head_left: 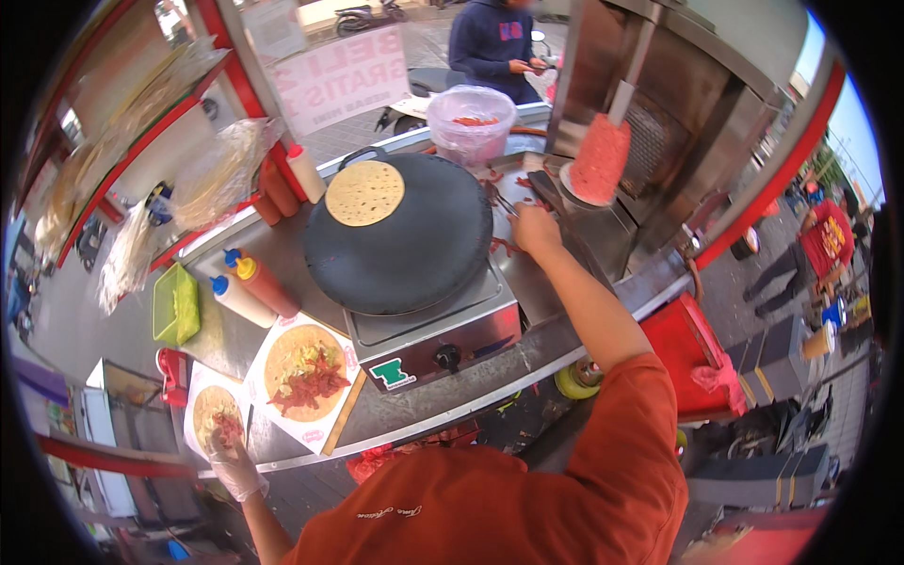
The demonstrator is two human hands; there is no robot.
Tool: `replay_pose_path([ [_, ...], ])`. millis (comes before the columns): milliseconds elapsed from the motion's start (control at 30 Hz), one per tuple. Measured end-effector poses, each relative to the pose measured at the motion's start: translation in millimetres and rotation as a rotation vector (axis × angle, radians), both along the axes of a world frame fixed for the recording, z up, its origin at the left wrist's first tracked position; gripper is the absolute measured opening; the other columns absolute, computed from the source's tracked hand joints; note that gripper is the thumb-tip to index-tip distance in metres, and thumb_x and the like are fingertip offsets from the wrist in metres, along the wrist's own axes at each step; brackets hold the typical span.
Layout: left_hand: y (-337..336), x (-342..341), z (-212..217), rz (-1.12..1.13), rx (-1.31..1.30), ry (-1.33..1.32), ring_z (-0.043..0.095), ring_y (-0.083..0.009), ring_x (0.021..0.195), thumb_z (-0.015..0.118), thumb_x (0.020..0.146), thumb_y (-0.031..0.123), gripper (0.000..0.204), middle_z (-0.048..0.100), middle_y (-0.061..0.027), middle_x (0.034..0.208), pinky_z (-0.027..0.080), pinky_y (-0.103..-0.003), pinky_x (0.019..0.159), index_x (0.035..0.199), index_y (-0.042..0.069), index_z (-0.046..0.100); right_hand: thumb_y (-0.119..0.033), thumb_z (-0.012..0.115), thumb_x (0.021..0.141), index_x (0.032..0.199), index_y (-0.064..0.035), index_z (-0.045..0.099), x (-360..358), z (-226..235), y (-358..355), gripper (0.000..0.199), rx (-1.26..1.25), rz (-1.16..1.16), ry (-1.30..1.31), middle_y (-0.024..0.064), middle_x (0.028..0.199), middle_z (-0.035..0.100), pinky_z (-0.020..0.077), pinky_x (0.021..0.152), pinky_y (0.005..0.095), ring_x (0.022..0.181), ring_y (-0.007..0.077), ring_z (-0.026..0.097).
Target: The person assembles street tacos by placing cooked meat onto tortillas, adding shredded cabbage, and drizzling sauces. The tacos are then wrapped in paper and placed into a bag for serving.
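My right hand [537, 231] is closed round metal tongs [506, 201], whose tips reach red meat pieces on the metal tray [527, 174] beside the griddle. My left hand [237, 468], in a clear plastic glove, has its fingers bunched at the filling of a small flatbread [215, 403] on white paper. What those fingers pinch is hidden. To its right, a larger flatbread [292, 353] topped with shredded vegetable and red meat lies on printed paper. A plain flatbread [365, 193] sits on the round black griddle [414, 254].
A cone of red meat [600, 158] stands on a vertical spit at the right. Sauce bottles [266, 285] and a green basket [176, 303] are left of the griddle. Behind it is a clear tub [471, 127]. Bagged flatbreads [221, 174] fill the shelf; a person [490, 47] stands outside.
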State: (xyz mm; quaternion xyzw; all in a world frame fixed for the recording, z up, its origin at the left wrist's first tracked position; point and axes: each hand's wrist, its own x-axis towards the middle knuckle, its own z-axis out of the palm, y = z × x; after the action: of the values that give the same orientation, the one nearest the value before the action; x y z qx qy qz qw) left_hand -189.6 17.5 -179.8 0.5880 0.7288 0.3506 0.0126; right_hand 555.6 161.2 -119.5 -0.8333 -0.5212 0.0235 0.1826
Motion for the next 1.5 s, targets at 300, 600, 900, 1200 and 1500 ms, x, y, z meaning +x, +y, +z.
replay_pose_path([
  [300, -45.6, 54.5, 0.7, -0.105, 0.021, -0.146, 0.067, -0.0303, 0.101, 0.069, 0.098, 0.011, 0.034, 0.069, -0.0149, 0.109, 0.053, -0.043, 0.093, 0.131, 0.003, 0.066, -0.035, 0.068, 0.1, 0.122, -0.0073, 0.076, -18.1, 26.2, -67.1, 0.036, 0.149, 0.016, -0.054, 0.0244, 0.11, 0.076, 0.0557, 0.094, 0.0551, 0.107, 0.0465, 0.071],
  [600, 20.5, 59.5, 3.9, -0.379, -0.102, -0.115, 0.072, -0.0377, 0.109, 0.073, 0.097, 0.018, 0.041, 0.072, -0.0219, 0.123, 0.057, -0.049, 0.094, 0.136, 0.006, 0.065, -0.031, 0.067, 0.109, 0.137, -0.003, 0.072, -110.7, 141.5, -114.2, 0.041, 0.283, 0.158, 0.24, 0.0129, 0.108, 0.08, 0.0554, 0.084, 0.0332, 0.098, 0.0186, 0.075],
  [900, 40.6, 51.0, -18.1, -0.637, -0.019, -0.219, 0.077, -0.037, 0.092, 0.079, 0.093, 0.012, 0.035, 0.077, -0.0212, 0.108, 0.061, -0.045, 0.078, 0.126, 0.005, 0.071, -0.029, 0.078, 0.099, 0.133, -0.0102, 0.074, -396.9, -6.9, -167.0, 0.039, -0.005, 0.681, 0.196, 0.0139, 0.099, 0.075, 0.0554, 0.069, 0.0382, 0.073, 0.0248, 0.07],
  [1200, 53.5, 61.6, -15.6, -0.767, 0.088, -0.22, 0.073, -0.0389, 0.095, 0.08, 0.089, 0.014, 0.035, 0.076, -0.0174, 0.104, 0.06, -0.049, 0.081, 0.122, 0.007, 0.07, -0.02, 0.077, 0.1, 0.131, -0.0025, 0.073, -398.3, -49.6, -220.7, 0.036, 0.13, 0.435, 0.488, 0.0179, 0.108, 0.078, 0.0582, 0.084, 0.0382, 0.092, 0.0297, 0.076],
  [1500, 63.9, 98.9, 9.5, -0.811, 0.009, -0.111, 0.072, -0.0379, 0.089, 0.081, 0.09, 0.022, 0.031, 0.075, -0.0161, 0.097, 0.058, -0.048, 0.082, 0.116, 0.006, 0.075, -0.026, 0.066, 0.108, 0.134, -0.0016, 0.07, -274.4, 70.5, -148.0, 0.035, 0.273, 0.22, 0.73, 0.0059, 0.091, 0.073, 0.0447, 0.051, 0.0241, 0.061, 0.0069, 0.061],
])
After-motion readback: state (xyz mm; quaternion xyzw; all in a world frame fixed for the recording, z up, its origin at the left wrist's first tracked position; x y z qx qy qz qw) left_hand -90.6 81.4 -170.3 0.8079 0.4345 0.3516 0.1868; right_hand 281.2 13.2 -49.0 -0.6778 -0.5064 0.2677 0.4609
